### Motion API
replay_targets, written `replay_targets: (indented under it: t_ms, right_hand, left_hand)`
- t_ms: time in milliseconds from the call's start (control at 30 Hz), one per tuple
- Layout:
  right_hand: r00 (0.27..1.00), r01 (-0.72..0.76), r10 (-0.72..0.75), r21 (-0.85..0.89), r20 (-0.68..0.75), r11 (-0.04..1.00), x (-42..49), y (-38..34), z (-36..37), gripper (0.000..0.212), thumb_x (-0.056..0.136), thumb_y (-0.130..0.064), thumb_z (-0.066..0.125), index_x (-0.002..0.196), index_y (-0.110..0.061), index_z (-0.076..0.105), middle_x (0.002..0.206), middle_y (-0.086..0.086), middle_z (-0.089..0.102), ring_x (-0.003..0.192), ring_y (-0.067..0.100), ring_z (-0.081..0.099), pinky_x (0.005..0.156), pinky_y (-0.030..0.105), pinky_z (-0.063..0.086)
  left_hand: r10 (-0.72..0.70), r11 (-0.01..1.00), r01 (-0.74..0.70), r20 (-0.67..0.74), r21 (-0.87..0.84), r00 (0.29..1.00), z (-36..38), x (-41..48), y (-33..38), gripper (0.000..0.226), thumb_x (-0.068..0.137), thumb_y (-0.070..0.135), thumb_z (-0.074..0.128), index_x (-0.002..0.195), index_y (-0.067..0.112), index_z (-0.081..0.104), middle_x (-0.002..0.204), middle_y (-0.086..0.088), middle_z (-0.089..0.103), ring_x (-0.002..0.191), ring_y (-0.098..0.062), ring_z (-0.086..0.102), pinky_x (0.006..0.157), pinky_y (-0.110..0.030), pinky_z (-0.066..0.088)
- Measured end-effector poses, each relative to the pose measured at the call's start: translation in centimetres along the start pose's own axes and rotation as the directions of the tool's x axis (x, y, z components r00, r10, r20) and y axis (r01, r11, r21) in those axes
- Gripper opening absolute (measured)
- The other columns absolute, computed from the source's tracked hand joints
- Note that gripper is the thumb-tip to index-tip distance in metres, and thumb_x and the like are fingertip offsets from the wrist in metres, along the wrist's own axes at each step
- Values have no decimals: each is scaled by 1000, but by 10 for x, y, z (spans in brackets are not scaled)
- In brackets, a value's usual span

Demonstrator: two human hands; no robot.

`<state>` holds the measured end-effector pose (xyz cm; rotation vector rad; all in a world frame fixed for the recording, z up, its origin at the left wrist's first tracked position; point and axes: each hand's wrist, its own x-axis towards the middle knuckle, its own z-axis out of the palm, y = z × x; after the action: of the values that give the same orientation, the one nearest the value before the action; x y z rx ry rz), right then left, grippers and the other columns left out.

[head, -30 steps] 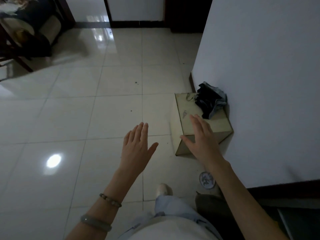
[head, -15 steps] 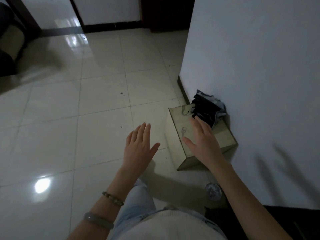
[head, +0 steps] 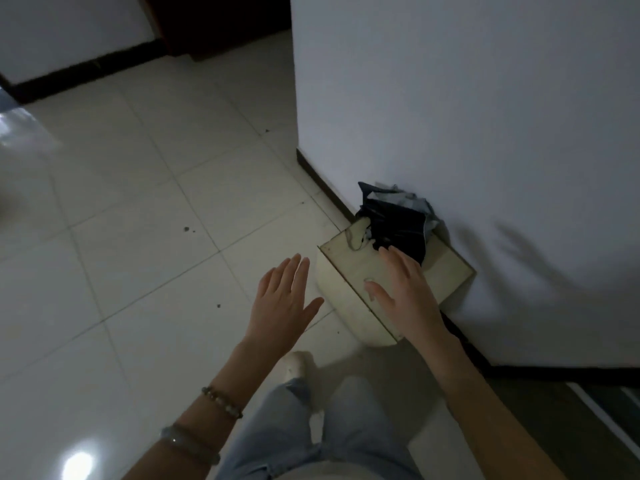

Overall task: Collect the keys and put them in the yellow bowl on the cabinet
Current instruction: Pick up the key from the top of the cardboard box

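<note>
On the left of the scene lies a pale, glossy tiled floor (head: 131,237), with a bright light reflection near the lower left corner and a few small dark specks scattered across the tiles. A dark skirting runs along the far wall at upper left.

Left hand (head: 282,306): raised above the floor, palm down, fingers (head: 294,271) extended and held close together, thumb angled out to the right. It holds nothing. The left wrist carries a beaded bracelet (head: 221,401) and, lower on the forearm, a pale bangle (head: 188,445).

Below centre, light blue jeans (head: 311,431) and one pale shoe (head: 294,368) are visible, the shoe planted on the floor just near of the left hand.

Right of centre, a low pale wooden box (head: 349,271) stands on the floor, set against the white wall (head: 450,98). A crumpled dark cloth (head: 398,223) with a lighter grey piece lies on the far end of the box top, touching the wall.

Right hand (head: 408,299): held over the box top, palm down, fingers slightly spread, thumb out to the left; fingertips reach the near edge of the dark cloth. Contact with the box cannot be confirmed. It holds nothing visible.

Keys: a small indistinct item sits on the far left corner of the box top beside the cloth; too blurred to identify as keys. The hand's shadow falls on the wall at right.
</note>
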<state>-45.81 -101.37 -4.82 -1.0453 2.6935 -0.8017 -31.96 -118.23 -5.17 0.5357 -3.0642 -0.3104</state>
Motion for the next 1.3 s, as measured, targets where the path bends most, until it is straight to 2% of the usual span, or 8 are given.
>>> replay_targets:
  t_ms: [267,367,467,600,833,1000,1133,1300]
  right_hand:
    - [963,-263,268,133,-19,955,29,49,46,41,85,-11,62,122,1,51,116,25,54,109,36,49,90,29,35]
    - [946,-323,324,152,19,934,39,85,85,36,84,-10,63,116,5,54,110,27,57,105,39,51,88,33,39]
    - [936,-351,352,140,19,926,44,125,134,32,83,-8,62,112,5,57,105,27,58,100,40,52,85,38,42]
    - [928,-368,373,146,-4,918,48,171,197,19,83,-8,62,99,0,60,95,21,57,89,33,51,76,27,35]
    - [893,-449,450,87,8,890,65,226,271,18,80,-11,64,93,1,61,89,22,56,85,33,50,70,30,35]
    - [871,-488,491,62,-27,870,70,236,294,25,80,-16,67,98,0,63,94,21,56,90,33,50,73,34,41]
    - [879,-470,474,77,-48,879,67,237,297,9,83,-10,61,86,-1,62,90,20,55,87,32,47,73,42,46]
    - [888,-458,459,127,23,880,67,230,286,5,81,-3,61,80,0,57,88,19,57,85,28,47,69,30,36]
  left_hand:
    - [127,991,-123,105,-46,986,44,62,-21,64,92,42,47,140,5,27,148,-16,32,136,-30,29,112,-43,21]
    - [147,989,-142,127,-46,981,84,82,-30,63,92,41,48,139,4,27,147,-17,33,135,-31,30,111,-44,22]
    - [150,988,-147,133,-37,980,136,97,-42,63,91,39,50,138,3,30,146,-18,36,134,-32,32,110,-45,26]
    - [140,990,-137,155,-34,978,207,116,-55,63,91,39,51,137,2,31,144,-19,37,133,-32,34,109,-46,28]
    - [155,987,-147,182,-59,971,296,140,-61,63,88,37,57,135,1,35,141,-20,41,129,-35,39,106,-48,31]
    - [179,983,-169,183,-72,967,323,151,-57,62,89,39,53,135,1,35,142,-20,41,130,-34,39,106,-48,30]
    - [168,985,-159,175,-68,970,329,153,-57,63,91,40,50,137,2,32,144,-20,38,131,-34,36,108,-47,28]
    - [152,988,-143,189,-62,970,314,146,-54,62,92,41,48,138,2,31,146,-18,35,133,-33,33,109,-47,27]
